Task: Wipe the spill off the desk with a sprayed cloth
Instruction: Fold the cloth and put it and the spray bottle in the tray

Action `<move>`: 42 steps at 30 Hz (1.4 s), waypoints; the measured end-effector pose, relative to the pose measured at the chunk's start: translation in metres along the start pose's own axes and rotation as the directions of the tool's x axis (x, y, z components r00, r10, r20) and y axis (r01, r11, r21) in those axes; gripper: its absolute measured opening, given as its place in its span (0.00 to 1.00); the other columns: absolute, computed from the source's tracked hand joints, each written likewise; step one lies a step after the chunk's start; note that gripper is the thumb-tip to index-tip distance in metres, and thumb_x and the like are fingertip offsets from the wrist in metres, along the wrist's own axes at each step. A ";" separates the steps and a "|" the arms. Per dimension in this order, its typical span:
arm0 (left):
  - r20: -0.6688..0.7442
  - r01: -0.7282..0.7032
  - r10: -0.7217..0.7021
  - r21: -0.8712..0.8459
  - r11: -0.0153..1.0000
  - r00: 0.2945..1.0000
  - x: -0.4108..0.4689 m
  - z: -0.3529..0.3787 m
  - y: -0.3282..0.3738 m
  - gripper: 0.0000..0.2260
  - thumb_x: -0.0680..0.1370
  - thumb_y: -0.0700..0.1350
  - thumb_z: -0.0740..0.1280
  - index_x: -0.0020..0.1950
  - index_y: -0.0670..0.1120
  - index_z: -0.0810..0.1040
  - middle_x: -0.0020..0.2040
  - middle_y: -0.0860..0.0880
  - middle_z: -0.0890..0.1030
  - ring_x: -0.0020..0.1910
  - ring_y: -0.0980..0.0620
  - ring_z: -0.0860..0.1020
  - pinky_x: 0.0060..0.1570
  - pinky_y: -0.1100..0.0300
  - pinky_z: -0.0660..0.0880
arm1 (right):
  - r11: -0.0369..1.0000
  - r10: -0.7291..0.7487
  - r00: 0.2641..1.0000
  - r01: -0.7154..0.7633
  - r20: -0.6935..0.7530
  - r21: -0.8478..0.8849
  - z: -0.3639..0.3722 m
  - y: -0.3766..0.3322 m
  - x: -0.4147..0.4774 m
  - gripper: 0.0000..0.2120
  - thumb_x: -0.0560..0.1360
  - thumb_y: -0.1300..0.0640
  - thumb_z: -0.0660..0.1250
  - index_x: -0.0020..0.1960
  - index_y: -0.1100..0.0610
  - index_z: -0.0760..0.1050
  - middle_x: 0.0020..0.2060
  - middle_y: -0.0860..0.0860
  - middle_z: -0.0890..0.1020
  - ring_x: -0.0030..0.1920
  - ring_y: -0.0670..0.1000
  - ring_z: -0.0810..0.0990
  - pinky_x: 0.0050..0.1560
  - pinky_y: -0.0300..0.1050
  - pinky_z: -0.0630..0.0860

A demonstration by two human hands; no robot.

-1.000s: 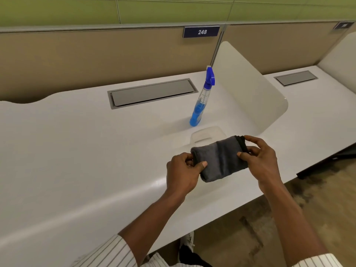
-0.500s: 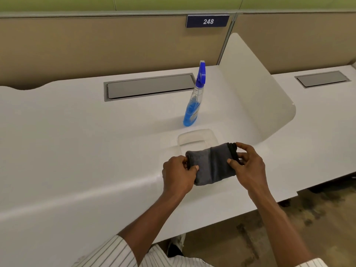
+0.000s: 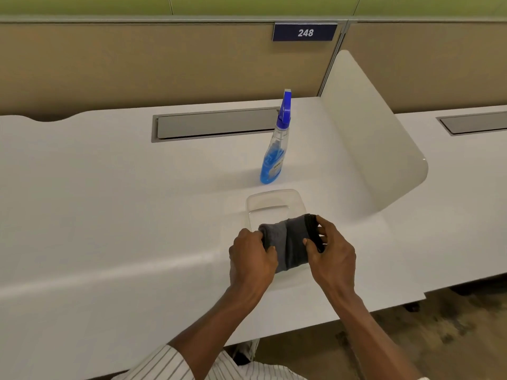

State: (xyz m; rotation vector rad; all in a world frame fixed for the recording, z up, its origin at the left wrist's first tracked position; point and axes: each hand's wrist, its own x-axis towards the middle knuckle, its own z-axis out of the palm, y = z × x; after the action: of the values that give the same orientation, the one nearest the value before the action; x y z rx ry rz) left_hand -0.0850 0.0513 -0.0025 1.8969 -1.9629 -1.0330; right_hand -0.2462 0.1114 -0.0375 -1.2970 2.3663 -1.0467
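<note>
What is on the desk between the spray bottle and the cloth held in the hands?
In the head view, a clear plastic tray lies between the bottle and the cloth. Its near part is hidden behind the cloth. Nothing else is there.

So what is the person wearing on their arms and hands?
Both hands are bare: the left hand and the right hand have no gloves, rings or watch showing. The forearms are uncovered too. A white sleeve with thin dark stripes is pushed up on the left arm; only a sliver of the right sleeve shows.
</note>
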 end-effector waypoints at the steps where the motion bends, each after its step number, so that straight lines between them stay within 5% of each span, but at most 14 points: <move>1: -0.006 -0.002 0.002 0.008 1.000 1.000 0.000 0.000 0.000 0.14 0.84 0.51 0.70 0.64 0.43 0.84 0.57 0.46 0.83 0.55 0.48 0.83 0.57 0.59 0.77 | 1.000 -0.017 1.000 0.017 -0.014 -0.009 0.000 0.002 -0.001 0.25 0.76 0.60 0.77 0.72 0.57 0.75 0.61 0.55 0.86 0.57 0.57 0.86 0.59 0.53 0.83; 5: -0.048 -0.015 0.017 0.056 0.998 0.999 -0.004 -0.002 0.002 0.15 0.82 0.55 0.72 0.63 0.47 0.84 0.56 0.50 0.85 0.54 0.50 0.84 0.53 0.59 0.79 | 0.995 -0.078 0.995 0.074 -0.058 -0.063 -0.001 0.008 -0.003 0.23 0.76 0.59 0.77 0.69 0.59 0.78 0.59 0.56 0.86 0.55 0.58 0.87 0.57 0.55 0.85; 18: -0.022 -0.117 0.131 0.322 0.939 0.991 -0.012 0.012 -0.005 0.18 0.86 0.57 0.66 0.71 0.49 0.76 0.66 0.48 0.80 0.66 0.49 0.76 0.67 0.58 0.74 | 0.905 -0.251 0.966 0.212 -0.060 -0.368 0.016 0.022 -0.008 0.14 0.72 0.59 0.80 0.56 0.59 0.83 0.44 0.54 0.86 0.44 0.56 0.81 0.41 0.51 0.81; 20: -0.073 -0.133 0.170 0.361 0.923 0.983 -0.012 0.017 -0.007 0.19 0.77 0.57 0.79 0.62 0.47 0.83 0.57 0.47 0.84 0.57 0.49 0.80 0.58 0.57 0.80 | 0.884 -0.280 0.959 0.237 -0.050 -0.403 0.019 0.026 -0.010 0.14 0.72 0.60 0.79 0.56 0.59 0.84 0.44 0.55 0.86 0.44 0.57 0.81 0.41 0.52 0.81; 22: -0.049 -0.177 0.213 0.393 0.902 0.976 -0.010 0.024 -0.012 0.23 0.56 0.52 0.91 0.43 0.45 0.87 0.40 0.46 0.85 0.41 0.47 0.83 0.38 0.55 0.83 | 0.869 -0.288 0.956 0.241 -0.046 -0.432 0.020 0.030 -0.011 0.14 0.72 0.60 0.79 0.56 0.59 0.84 0.45 0.56 0.85 0.45 0.58 0.80 0.42 0.52 0.80; 25: -0.092 -0.174 0.212 0.312 0.934 0.973 -0.003 0.032 -0.018 0.26 0.48 0.46 0.93 0.39 0.42 0.87 0.39 0.43 0.84 0.38 0.44 0.84 0.31 0.54 0.84 | 0.862 -0.280 0.958 0.222 -0.065 -0.455 0.022 0.032 -0.012 0.14 0.71 0.59 0.80 0.55 0.60 0.85 0.46 0.57 0.84 0.46 0.59 0.79 0.41 0.51 0.79; 28: -0.051 -0.077 0.084 0.130 0.989 0.995 0.001 0.032 -0.018 0.31 0.53 0.45 0.93 0.49 0.39 0.85 0.43 0.42 0.84 0.37 0.45 0.85 0.33 0.55 0.86 | 0.863 -0.281 0.957 0.223 -0.065 -0.454 0.025 0.034 -0.012 0.13 0.71 0.61 0.79 0.54 0.61 0.84 0.44 0.57 0.83 0.44 0.58 0.79 0.40 0.51 0.78; 31: -0.028 -0.085 0.088 0.080 0.993 0.996 -0.001 0.027 -0.022 0.22 0.81 0.46 0.76 0.71 0.42 0.73 0.62 0.45 0.79 0.55 0.48 0.83 0.57 0.58 0.84 | 0.868 -0.281 0.958 0.227 -0.060 -0.441 0.026 0.035 -0.011 0.11 0.71 0.63 0.79 0.53 0.62 0.84 0.43 0.57 0.83 0.43 0.58 0.78 0.39 0.51 0.79; 32: -0.035 -0.090 0.093 0.069 0.994 0.995 0.000 0.027 -0.025 0.19 0.84 0.47 0.71 0.72 0.44 0.71 0.62 0.49 0.76 0.55 0.51 0.80 0.57 0.62 0.81 | 0.873 -0.279 0.959 0.227 -0.058 -0.432 0.025 0.034 -0.011 0.11 0.71 0.62 0.79 0.53 0.61 0.84 0.43 0.56 0.83 0.43 0.57 0.79 0.39 0.51 0.79; 34: -0.068 -0.107 0.115 0.103 0.989 0.991 -0.002 0.026 -0.028 0.16 0.85 0.51 0.70 0.69 0.48 0.73 0.60 0.53 0.73 0.53 0.55 0.78 0.52 0.67 0.76 | 0.897 -0.252 0.965 0.206 -0.069 -0.391 0.023 0.031 -0.010 0.10 0.72 0.60 0.79 0.52 0.60 0.84 0.42 0.55 0.84 0.43 0.56 0.79 0.38 0.51 0.80; 38: -0.143 -0.030 0.045 0.103 0.994 0.989 -0.006 0.020 -0.026 0.16 0.81 0.58 0.74 0.61 0.52 0.75 0.57 0.55 0.73 0.53 0.55 0.78 0.49 0.61 0.81 | 0.952 -0.150 0.986 0.122 -0.079 -0.280 0.010 0.012 0.007 0.05 0.75 0.54 0.77 0.48 0.55 0.84 0.43 0.50 0.83 0.43 0.51 0.80 0.34 0.42 0.75; 42: -0.136 0.106 -0.106 -0.006 0.994 0.985 -0.012 0.022 -0.033 0.22 0.78 0.62 0.76 0.61 0.52 0.72 0.55 0.57 0.78 0.47 0.56 0.76 0.45 0.64 0.73 | 0.993 -0.077 0.997 0.074 -0.027 -0.096 0.003 -0.018 0.054 0.07 0.75 0.50 0.76 0.50 0.51 0.83 0.46 0.48 0.83 0.46 0.49 0.81 0.44 0.41 0.73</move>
State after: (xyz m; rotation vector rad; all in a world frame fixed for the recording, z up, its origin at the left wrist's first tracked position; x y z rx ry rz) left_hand -0.0710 0.0723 -0.0348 2.0341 -1.8057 -0.9023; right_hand -0.2645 0.0598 -0.0203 -1.4243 2.4338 -0.9923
